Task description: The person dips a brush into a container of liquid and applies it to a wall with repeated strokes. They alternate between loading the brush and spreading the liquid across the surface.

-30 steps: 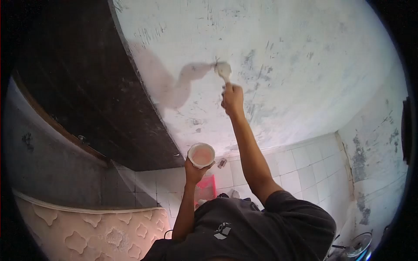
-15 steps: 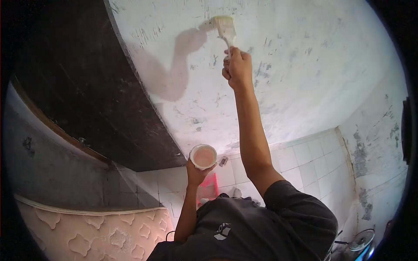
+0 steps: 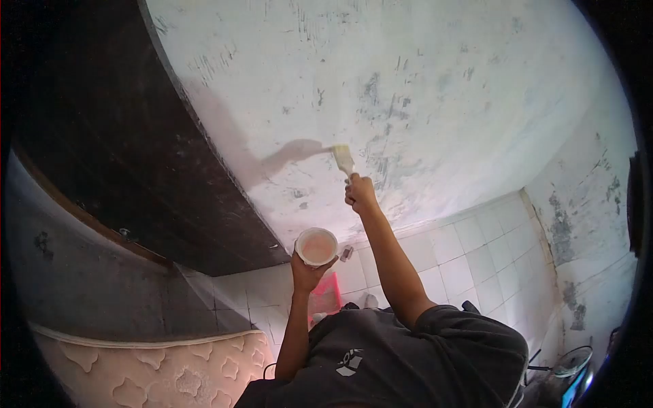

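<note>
My right hand (image 3: pixel 360 193) is closed round the handle of a pale paintbrush (image 3: pixel 343 159), whose bristles are against or very near the white, scuffed wall (image 3: pixel 462 115). A shadow of the arm and brush falls on the wall to the left. Low in front of me, my left hand (image 3: pixel 308 273) holds a white cup (image 3: pixel 317 247) with pinkish-looking contents, its fingers wrapped round the side and base.
A dark panel (image 3: pixel 122 136) stands at the left, above a quilted mattress (image 3: pixel 163 370). Below are a tiled floor (image 3: pixel 452 272), a pink tray (image 3: pixel 325 296) and a small grey object (image 3: pixel 346 253). At the lower right is a round metallic object (image 3: pixel 573 362).
My right hand has moved down the wall with the paintbrush, from near the top of the view to mid-height. My left hand and the cup have hardly moved.
</note>
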The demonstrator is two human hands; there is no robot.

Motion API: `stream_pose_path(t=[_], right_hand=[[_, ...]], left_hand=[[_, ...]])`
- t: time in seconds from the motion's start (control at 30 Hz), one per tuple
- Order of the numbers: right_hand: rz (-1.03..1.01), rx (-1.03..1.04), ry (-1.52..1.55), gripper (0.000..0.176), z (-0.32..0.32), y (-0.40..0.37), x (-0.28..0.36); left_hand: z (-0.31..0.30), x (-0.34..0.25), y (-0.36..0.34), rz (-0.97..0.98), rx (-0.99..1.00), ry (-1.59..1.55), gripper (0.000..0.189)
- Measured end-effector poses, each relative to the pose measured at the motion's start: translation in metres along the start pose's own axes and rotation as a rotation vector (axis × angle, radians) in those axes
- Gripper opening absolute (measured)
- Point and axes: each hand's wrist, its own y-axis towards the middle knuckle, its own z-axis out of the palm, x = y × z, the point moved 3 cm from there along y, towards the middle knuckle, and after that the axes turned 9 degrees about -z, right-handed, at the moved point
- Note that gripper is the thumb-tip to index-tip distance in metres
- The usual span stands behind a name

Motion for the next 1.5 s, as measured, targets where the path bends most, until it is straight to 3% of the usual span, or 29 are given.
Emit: stream_pose_path(t=[0.17, 0.3, 0.53, 0.73, 0.87, 1.1, 1.23, 1.33, 1.37, 1.5], right_hand=[[-0.032, -0.043, -0.041, 0.025, -0.008, -0.001, 0.008], [-0.338, 0.08, -0.089, 0.026, 0.026, 0.006, 0.075], [-0.484, 0.14, 0.026, 0.025, 0.081, -0.003, 0.185], [-0.585, 0.142, 0.125, 0.023, 0.081, -0.039, 0.223], [-0.418, 0.074, 0.103, 0.022, 0.044, 0.002, 0.175], [-0.097, 0.001, 0.083, 0.026, -0.023, 0.031, 0.053], [0.059, -0.06, 0.005, 0.024, -0.065, 0.05, -0.027], [0.115, -0.12, -0.007, 0.024, -0.081, 0.035, -0.046], [0.112, -0.117, -0.011, 0.024, -0.081, 0.037, -0.043], [-0.206, -0.032, -0.089, 0.027, -0.052, 0.038, 0.021]], left_hand=[[0.007, -0.002, 0.001, 0.028, -0.008, 0.014, 0.069], [0.011, 0.0, 0.0, 0.036, 0.016, -0.025, 0.066], [0.016, -0.014, -0.002, 0.07, 0.016, 0.004, 0.068], [0.014, 0.001, -0.003, 0.057, 0.014, -0.004, 0.066], [0.015, 0.031, -0.003, -0.021, 0.076, -0.007, 0.066], [0.028, 0.011, -0.005, -0.037, 0.062, 0.059, 0.075], [0.035, 0.017, -0.005, -0.024, 0.07, -0.017, 0.066], [0.033, 0.007, -0.004, -0.019, 0.079, -0.009, 0.07], [0.032, 0.004, -0.005, -0.031, 0.099, 0.039, 0.073], [0.031, 0.005, -0.005, -0.022, 0.07, -0.006, 0.072]])
